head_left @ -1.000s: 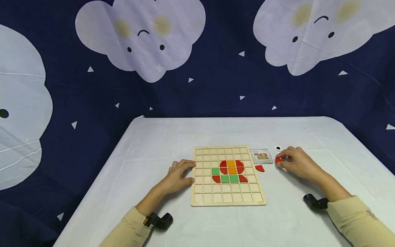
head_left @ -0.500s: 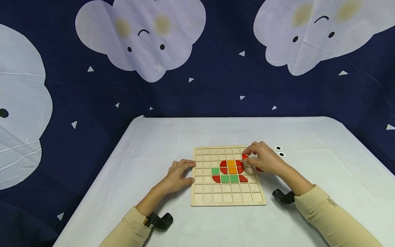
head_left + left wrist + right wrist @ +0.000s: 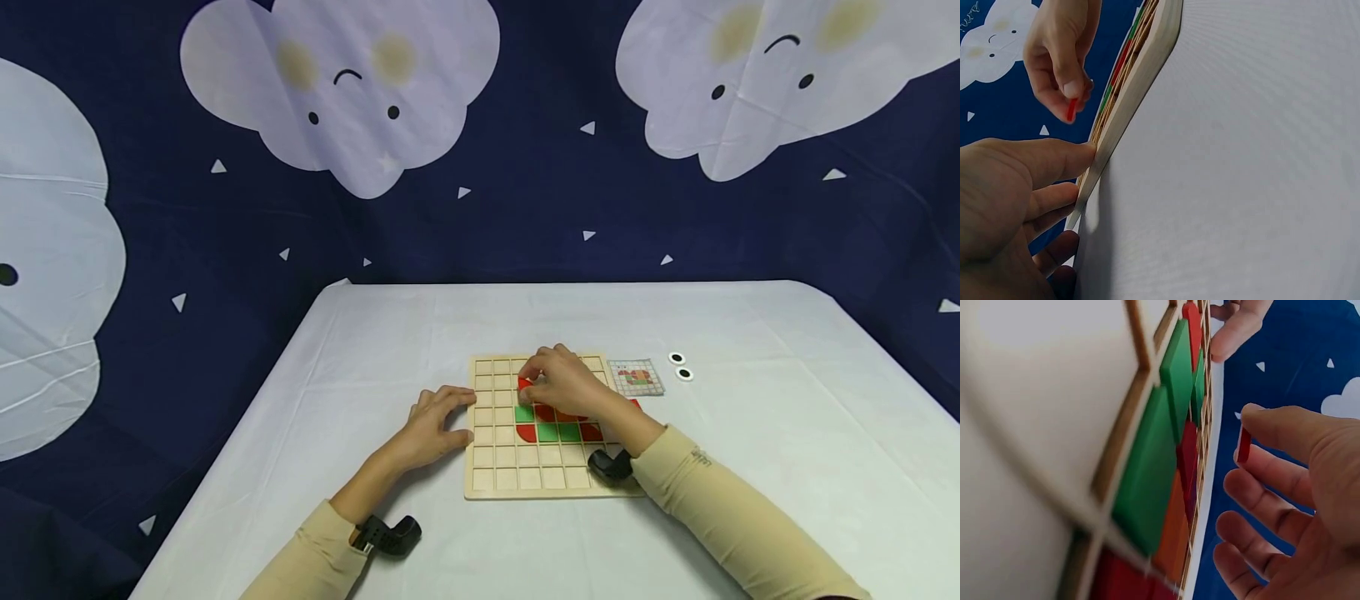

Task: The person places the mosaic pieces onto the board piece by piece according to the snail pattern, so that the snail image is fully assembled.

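My right hand (image 3: 568, 385) pinches a red tile (image 3: 1244, 445) between thumb and forefinger, above the upper middle of a wooden grid board (image 3: 517, 482). In the left wrist view the red tile (image 3: 1072, 110) is held on edge, apart from the board. Green tiles (image 3: 558, 432) and a red quarter-round tile (image 3: 527, 432) lie in the board's cells, while orange tiles (image 3: 1172, 540) show beside the green ones in the right wrist view. My left hand (image 3: 427, 431) touches the board's left edge with thumb and fingers extended. The right hand covers some laid tiles in the head view.
Right of the board lies a small pattern card (image 3: 636, 377). Two white discs with black centres, one of them a far disc (image 3: 677, 358), sit beyond it. A loose red tile (image 3: 636, 403) is partly hidden by the right forearm. A white cloth (image 3: 390, 333) covers the table.
My right hand has carried the red tile leftward from beside the card to over the board, uncovering the second disc and the card. The left hand stays at the board's edge.
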The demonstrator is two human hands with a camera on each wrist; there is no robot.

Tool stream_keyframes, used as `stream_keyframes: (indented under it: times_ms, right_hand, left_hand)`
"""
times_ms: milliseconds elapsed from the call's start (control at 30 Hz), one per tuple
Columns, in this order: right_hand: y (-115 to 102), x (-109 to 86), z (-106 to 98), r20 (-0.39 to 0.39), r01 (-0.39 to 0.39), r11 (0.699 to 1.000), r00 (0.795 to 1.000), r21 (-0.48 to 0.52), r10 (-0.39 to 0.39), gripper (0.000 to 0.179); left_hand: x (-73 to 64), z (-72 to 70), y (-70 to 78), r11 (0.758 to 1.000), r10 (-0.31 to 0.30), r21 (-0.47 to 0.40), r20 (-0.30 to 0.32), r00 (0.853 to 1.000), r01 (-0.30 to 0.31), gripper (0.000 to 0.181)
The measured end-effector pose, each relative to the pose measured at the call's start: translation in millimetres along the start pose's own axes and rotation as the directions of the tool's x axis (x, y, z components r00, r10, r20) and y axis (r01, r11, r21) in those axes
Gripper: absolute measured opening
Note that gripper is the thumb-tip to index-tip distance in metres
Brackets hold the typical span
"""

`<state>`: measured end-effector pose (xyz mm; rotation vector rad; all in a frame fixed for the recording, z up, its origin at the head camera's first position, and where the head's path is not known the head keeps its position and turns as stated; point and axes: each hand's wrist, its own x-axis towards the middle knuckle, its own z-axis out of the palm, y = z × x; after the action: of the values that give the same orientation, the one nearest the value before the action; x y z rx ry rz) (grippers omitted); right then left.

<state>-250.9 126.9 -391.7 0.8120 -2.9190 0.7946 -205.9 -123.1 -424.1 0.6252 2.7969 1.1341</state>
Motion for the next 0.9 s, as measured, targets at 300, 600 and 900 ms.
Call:
stream_keyframes:
  times_ms: [300, 600, 900]
  right_hand:
    - [-1, 8.1, 10, 0.046, -0.026, 0.999, 0.999, -0.046, 0.028, 0.023]
    - [0, 9.5, 13, 0.062, -0.007, 0.995, 0.998, -0.095, 0.012, 0.021]
    - [0, 8.3, 13, 0.066, 0.015, 0.993, 0.998, -0.119, -0.007, 0.021]
  left_hand:
    - [0.9, 1.0, -0.3, 1.000, 0.003, 0.008, -0.012, 1.000, -0.003, 0.050]
    - [1.1, 0.9, -0.8, 1.000, 0.001, 0.009, -0.012, 1.000, -0.001, 0.050]
    - [1.3, 1.0, -1.5, 1.000, 0.006, 0.016, -0.009, 1.000, -0.006, 0.051]
